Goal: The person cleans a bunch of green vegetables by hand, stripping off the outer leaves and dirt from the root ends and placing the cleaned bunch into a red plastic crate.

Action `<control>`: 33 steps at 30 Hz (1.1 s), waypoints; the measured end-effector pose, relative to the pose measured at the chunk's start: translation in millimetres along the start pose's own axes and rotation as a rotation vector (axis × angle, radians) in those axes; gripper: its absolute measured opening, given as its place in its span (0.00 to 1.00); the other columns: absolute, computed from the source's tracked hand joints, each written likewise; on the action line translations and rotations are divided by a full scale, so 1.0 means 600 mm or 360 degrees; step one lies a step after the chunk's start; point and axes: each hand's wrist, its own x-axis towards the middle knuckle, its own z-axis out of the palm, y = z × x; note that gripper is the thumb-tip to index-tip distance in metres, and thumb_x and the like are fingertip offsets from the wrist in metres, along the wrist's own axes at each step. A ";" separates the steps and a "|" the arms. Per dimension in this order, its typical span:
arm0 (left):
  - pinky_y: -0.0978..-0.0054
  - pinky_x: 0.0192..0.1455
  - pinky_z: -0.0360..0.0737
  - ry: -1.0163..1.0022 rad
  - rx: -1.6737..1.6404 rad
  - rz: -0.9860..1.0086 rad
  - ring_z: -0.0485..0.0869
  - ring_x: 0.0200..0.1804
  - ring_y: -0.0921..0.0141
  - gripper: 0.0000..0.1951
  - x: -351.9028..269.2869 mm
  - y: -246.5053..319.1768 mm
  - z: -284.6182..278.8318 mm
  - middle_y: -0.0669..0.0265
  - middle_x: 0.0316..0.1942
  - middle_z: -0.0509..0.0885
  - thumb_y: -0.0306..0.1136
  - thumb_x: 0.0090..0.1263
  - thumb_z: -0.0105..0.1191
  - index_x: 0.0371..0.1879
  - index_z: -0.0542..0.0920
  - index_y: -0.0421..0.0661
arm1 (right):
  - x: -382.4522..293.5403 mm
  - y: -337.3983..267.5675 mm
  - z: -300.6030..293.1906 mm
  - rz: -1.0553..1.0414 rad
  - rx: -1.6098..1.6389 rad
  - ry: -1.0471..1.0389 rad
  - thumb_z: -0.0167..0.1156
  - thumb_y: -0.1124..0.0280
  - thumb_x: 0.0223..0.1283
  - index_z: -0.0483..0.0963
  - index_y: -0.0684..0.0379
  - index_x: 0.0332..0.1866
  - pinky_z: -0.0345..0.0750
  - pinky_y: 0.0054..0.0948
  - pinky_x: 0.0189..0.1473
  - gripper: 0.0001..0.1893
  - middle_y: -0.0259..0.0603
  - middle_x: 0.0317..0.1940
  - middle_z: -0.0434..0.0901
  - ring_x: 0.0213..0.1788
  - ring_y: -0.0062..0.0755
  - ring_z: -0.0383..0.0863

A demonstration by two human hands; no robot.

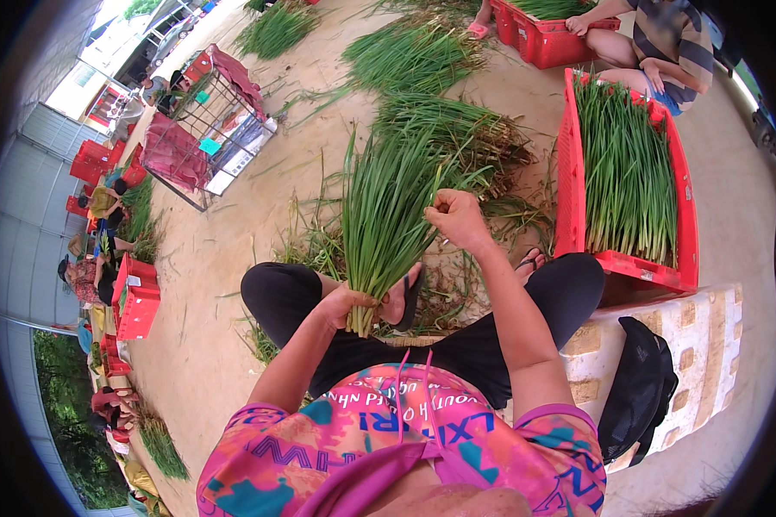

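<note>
My left hand [347, 305] is closed around the pale stem ends of a bunch of long green leafy stalks, like garlic chives [388, 220], whose tips fan away from me. Beside the bunch's right edge is my right hand [454, 216], with thumb and fingers pinched together at a thin leaf; how firmly it holds the leaf is hard to tell. Beyond the bunch lies a loose pile of the same stalks [452, 129] with brown root ends to the right. Trimmed leaves and debris [452, 291] litter the floor between my feet.
At the right, a red plastic crate [690, 226] holds upright stalks. A black bag [637, 388] rests on a white foam block [705, 362]. A person sits near another red crate [543, 42] at the top right. A wire-frame cart [226, 129] stands upper left; several people work along the left wall.
</note>
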 end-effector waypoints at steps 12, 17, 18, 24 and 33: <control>0.77 0.24 0.69 -0.0150 -0.0233 0.0119 0.70 0.26 0.72 0.23 -0.060 -0.004 -0.024 0.60 0.35 0.72 0.24 0.47 0.56 0.45 0.67 0.42 | -0.007 -0.009 -0.089 0.0233 0.1220 -0.0459 0.58 0.69 0.49 0.68 0.58 0.17 0.54 0.11 0.10 0.11 0.26 0.08 0.64 0.09 0.10 0.58; 0.75 0.25 0.71 -0.0137 -0.0067 0.0175 0.72 0.28 0.71 0.20 -0.073 0.024 -0.047 0.59 0.34 0.74 0.24 0.48 0.56 0.42 0.69 0.38 | -0.005 0.094 -0.049 0.0936 -0.0257 -0.0631 0.64 0.63 0.40 0.76 0.62 0.30 0.70 0.23 0.21 0.14 0.39 0.17 0.75 0.18 0.27 0.73; 0.73 0.25 0.73 -0.0132 -0.0036 0.0206 0.74 0.28 0.69 0.20 -0.078 0.025 -0.055 0.59 0.34 0.75 0.24 0.47 0.56 0.41 0.69 0.39 | -0.009 0.125 -0.038 0.0742 -0.1030 -0.0828 0.64 0.62 0.40 0.76 0.63 0.32 0.71 0.27 0.23 0.16 0.40 0.18 0.75 0.19 0.30 0.74; 0.73 0.24 0.74 -0.0031 0.0158 0.0147 0.75 0.24 0.69 0.18 -0.133 0.033 -0.062 0.58 0.27 0.75 0.23 0.44 0.56 0.37 0.72 0.36 | 0.031 0.042 -0.043 0.0305 0.0131 -0.0314 0.59 0.68 0.47 0.73 0.66 0.39 0.71 0.23 0.22 0.15 0.40 0.21 0.76 0.20 0.22 0.73; 0.74 0.27 0.74 -0.0138 0.0247 -0.0101 0.77 0.25 0.69 0.17 -0.149 0.024 -0.065 0.59 0.26 0.77 0.22 0.40 0.56 0.33 0.74 0.35 | 0.066 0.127 -0.007 0.0731 0.0752 0.0025 0.51 0.75 0.56 0.69 0.68 0.44 0.74 0.19 0.24 0.12 0.39 0.24 0.76 0.23 0.23 0.76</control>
